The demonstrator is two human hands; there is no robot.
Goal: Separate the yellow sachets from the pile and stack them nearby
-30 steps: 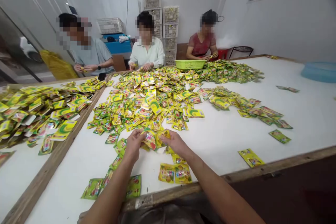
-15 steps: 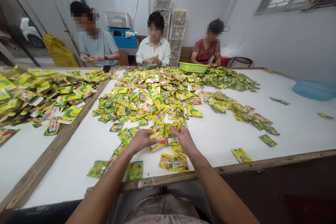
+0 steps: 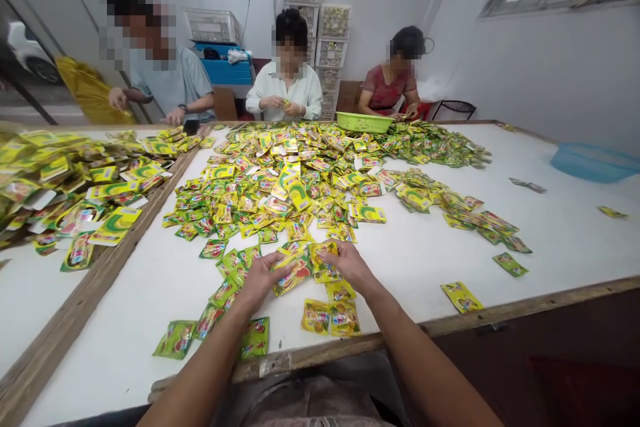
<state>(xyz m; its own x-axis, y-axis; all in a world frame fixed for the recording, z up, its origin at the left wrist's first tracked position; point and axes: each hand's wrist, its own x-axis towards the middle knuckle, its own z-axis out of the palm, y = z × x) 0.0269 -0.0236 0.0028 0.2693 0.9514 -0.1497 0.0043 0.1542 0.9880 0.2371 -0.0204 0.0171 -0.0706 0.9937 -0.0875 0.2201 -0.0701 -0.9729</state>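
My left hand [image 3: 264,279] is closed on a yellow packet with a red fruit print [image 3: 294,275], thumb on top. Beside it, my right hand [image 3: 349,265] pinches a yellow sachet [image 3: 323,261] between thumb and fingers. The two held pieces meet or nearly meet at their edges. Below my hands, a joined pair of yellow sachets [image 3: 330,317] lies flat near the table's front edge. Green sachets [image 3: 215,310] form a loose line beside my left forearm. Just beyond my hands spreads a large heap of yellow and green sachets and packets [image 3: 280,187].
Another heap of packets [image 3: 100,180] lies left of a wooden divider [image 3: 107,257]. A green basket [image 3: 364,123] sits at the back, a blue basin [image 3: 595,161] at the far right. Three co-workers sit across the white table [image 3: 415,267]. Single sachets [image 3: 461,297] lie on the right.
My hands have drawn slightly apart, the right one turning its yellow sachet more upright. The co-worker at left has separated their hands and reaches down at the table. The view has shifted slightly.
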